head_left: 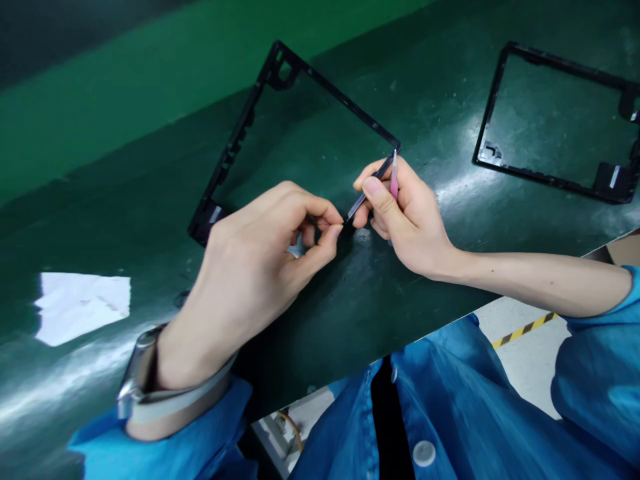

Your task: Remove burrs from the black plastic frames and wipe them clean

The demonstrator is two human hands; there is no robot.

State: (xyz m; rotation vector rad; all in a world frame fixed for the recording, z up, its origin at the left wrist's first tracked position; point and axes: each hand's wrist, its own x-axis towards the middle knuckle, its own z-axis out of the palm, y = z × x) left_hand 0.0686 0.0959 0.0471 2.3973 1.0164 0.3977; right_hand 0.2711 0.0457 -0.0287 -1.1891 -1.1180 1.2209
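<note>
Both hands at one corner of a black frame, which spreads forward and leftward from the fingers. Left hand: thumb and forefinger drawn together in a tight pinch at the frame's near right corner; whether a small piece sits between the tips, or only frame edge, too small to tell. Right hand: thumb and fingers closed about the frame's right side, just beyond the left fingertips, with pink tweezers tucked into the same grasp, points directed away from the left fingers. Judged partway through fine handwork: frame gripped, tweezers ready, pinch apparently unfinished; what is fitted or removed cannot be read. A second black frame, well to the right of the right fingers, lies untouched, finished or waiting unclear. Room: tightest between the two sets of fingertips, nearly meeting. Green bench shows from the fingertips back to its near edge, and between the right knuckles and the second frame. Beyond the left fingers, the frame's open middle; its near side partly hidden behind that hand. White paper well left of the left fingers, past the wrist, outside their working space
</note>
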